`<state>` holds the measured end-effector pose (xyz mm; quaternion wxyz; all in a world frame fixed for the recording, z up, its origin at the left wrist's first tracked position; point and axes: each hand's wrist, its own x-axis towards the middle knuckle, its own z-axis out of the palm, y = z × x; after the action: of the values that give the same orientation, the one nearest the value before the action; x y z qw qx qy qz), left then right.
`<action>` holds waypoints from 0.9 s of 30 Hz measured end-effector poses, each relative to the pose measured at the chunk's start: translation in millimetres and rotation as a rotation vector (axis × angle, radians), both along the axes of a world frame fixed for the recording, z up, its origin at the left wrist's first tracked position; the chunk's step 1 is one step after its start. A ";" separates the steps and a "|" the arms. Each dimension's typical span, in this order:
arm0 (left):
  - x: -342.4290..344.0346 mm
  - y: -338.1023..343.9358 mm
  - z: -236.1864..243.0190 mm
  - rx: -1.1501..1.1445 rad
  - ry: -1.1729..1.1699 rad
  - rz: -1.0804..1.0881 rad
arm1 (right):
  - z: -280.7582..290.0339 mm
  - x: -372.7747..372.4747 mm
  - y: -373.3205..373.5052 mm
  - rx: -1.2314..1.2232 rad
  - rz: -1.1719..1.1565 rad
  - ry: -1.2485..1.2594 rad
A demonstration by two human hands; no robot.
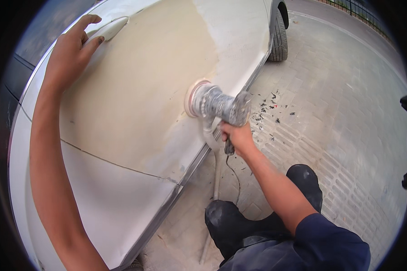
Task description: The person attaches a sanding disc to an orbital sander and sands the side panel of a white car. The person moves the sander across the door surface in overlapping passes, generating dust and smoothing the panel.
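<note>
My right hand [239, 136] is closed round the grip of a dusty electric sander [219, 103]. The sander's round pad [191, 100] lies against the lower part of a silver-white car door, at the edge of a broad beige filler patch [144, 63]. A pale hose [216, 169] and a thin dark cord [236, 174] hang from the tool. My left hand [72, 56] rests at the upper left by the door handle [114, 29], thumb and fingers apart, with the end of the handle between them. Its fingertips are dark with dirt.
The car's sill [167, 205] runs diagonally below the door, and a tyre [279, 43] stands at the upper right. Dark scraps [276, 108] lie scattered on the dusty paving [348, 117]. My bent knees [221, 214] are close to the hose. A fence [357, 10] lines the far edge.
</note>
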<state>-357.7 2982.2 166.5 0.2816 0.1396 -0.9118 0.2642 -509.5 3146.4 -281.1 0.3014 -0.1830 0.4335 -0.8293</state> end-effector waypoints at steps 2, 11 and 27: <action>1.3 0.2 1.9 0.011 -0.009 -0.047 | 6.9 -44.7 -2.8 -0.112 0.023 -0.119; -1.2 7.6 3.9 -0.026 -0.032 0.002 | -2.6 52.4 11.0 0.008 0.010 0.079; 4.2 29.7 5.2 0.029 -0.029 0.058 | 24.7 -87.3 17.6 -0.083 0.002 -0.091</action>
<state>-353.5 3011.9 171.7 0.2583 0.1662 -0.9152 0.2608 -596.8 3164.0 -256.4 0.3136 -0.1581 0.3843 -0.8538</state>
